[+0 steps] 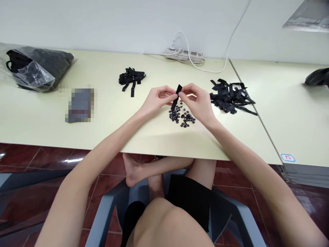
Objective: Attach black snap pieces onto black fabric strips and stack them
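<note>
Between my two hands a short black fabric strip (175, 102) is held up at a slant, just above the table. My left hand (159, 98) pinches it from the left with thumb and fingers. From the other side my right hand (196, 99) grips the same strip near its upper part, the thumbs almost meeting. Whether a small part sits under my fingertips is hidden. Right below lie many small round black snap-like pieces (185, 118) in a loose heap, some ring-shaped.
Black strips form a small pile (131, 78) at back left and a larger pile (228, 96) to the right. A power strip (185, 55) with white cables lies by the wall. At left are a plastic bag (43, 68) of black items and a blurred dark object (81, 104).
</note>
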Demonstrator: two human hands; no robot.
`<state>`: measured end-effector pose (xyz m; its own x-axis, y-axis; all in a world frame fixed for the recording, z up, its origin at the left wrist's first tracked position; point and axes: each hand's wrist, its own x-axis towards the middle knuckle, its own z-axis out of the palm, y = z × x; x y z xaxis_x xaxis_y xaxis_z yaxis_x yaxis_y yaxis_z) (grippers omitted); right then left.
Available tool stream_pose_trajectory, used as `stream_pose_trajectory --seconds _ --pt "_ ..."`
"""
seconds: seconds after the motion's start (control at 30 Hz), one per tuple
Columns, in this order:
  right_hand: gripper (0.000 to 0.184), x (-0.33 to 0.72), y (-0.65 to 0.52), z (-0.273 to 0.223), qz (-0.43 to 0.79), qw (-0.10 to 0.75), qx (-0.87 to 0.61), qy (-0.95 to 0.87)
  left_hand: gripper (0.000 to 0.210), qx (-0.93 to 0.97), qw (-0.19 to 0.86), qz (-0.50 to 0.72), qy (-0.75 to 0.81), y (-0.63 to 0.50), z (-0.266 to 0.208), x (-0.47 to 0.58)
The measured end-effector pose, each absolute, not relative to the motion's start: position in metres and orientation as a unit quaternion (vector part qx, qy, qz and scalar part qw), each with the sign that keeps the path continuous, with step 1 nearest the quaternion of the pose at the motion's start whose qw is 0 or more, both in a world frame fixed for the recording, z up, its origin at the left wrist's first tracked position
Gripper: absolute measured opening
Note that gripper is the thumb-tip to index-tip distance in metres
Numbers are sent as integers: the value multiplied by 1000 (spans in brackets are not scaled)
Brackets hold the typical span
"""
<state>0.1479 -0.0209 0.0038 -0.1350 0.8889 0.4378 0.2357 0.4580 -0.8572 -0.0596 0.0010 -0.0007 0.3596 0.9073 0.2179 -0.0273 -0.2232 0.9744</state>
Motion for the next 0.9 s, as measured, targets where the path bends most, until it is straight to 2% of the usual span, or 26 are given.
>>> stream_pose_trajectory --seconds 0.23,0.63,0.8,0.9 --pt "37 146 -23 5 319 515 -414 -680 40 636 517 451 352 0 0 -59" --pt "44 154 -12 3 447 484 -384 -646 29 629 547 440 334 2 -2 -59" --pt "33 155 -11 3 437 471 -383 -664 23 624 546 438 348 3 -2 -59" --pt "16 163 -5 -1 357 455 -403 -709 17 615 535 446 369 4 -1 -59"
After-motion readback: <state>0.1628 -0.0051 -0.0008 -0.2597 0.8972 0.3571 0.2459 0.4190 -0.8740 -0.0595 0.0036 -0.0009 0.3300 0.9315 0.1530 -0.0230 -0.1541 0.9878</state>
